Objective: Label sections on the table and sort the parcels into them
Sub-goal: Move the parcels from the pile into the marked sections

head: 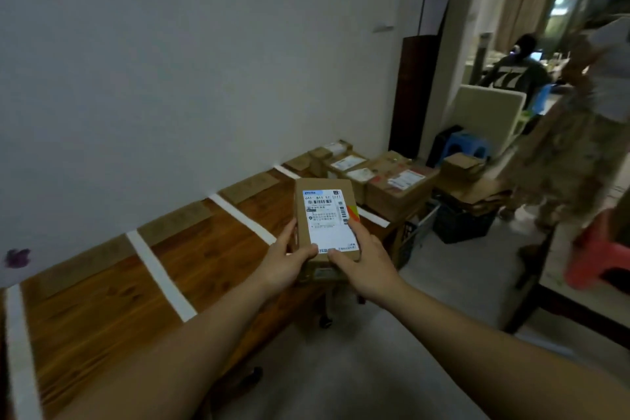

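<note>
taped table (pixel 102 300) by a white wall; parcel (pixel 327 215) held above its edge
left hand (pixel 289 262) and right hand (pixel 361 266) grip the parcel's near end, thumbs on its label (pixel 329 218); far end juts clear

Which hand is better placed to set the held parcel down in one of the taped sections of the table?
Probably the left. Both hands grip the parcel, but the left hand is nearer the table and its taped sections; the right hand would have to reach across.

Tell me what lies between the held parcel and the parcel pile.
A white tape strip across the table, in the head view, separates the parcel from the pile.
</note>
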### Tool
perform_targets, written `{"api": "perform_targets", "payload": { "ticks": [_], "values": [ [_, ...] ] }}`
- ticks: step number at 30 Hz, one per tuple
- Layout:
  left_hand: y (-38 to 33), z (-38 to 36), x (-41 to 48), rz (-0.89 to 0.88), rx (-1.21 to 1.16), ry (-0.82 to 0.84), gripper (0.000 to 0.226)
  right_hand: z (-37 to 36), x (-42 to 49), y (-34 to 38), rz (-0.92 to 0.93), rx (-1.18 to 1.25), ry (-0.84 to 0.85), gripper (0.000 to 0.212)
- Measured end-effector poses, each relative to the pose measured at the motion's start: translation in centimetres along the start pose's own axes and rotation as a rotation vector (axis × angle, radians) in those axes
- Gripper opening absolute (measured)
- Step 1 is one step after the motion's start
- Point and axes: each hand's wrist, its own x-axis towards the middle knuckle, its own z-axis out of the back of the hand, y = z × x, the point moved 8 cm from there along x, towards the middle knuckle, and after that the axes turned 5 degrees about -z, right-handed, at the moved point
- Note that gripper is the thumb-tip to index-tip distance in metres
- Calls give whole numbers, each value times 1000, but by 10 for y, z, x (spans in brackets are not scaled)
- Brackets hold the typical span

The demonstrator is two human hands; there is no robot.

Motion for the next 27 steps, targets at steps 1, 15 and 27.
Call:
{"api": "perform_targets", "payload": {
  "ticks": [1, 15, 27],
  "values": [
    [-5, -11, 11, -7, -20, 17, 70, 12, 7, -3, 3, 7, -2, 77],
    [-1, -18, 216, -63, -101, -4, 80, 61, 184, -5, 76, 2, -34, 81],
    [73, 55, 337, 116, 56, -72, 82, -35, 366, -21, 77, -295, 279, 88]
  ]
}}
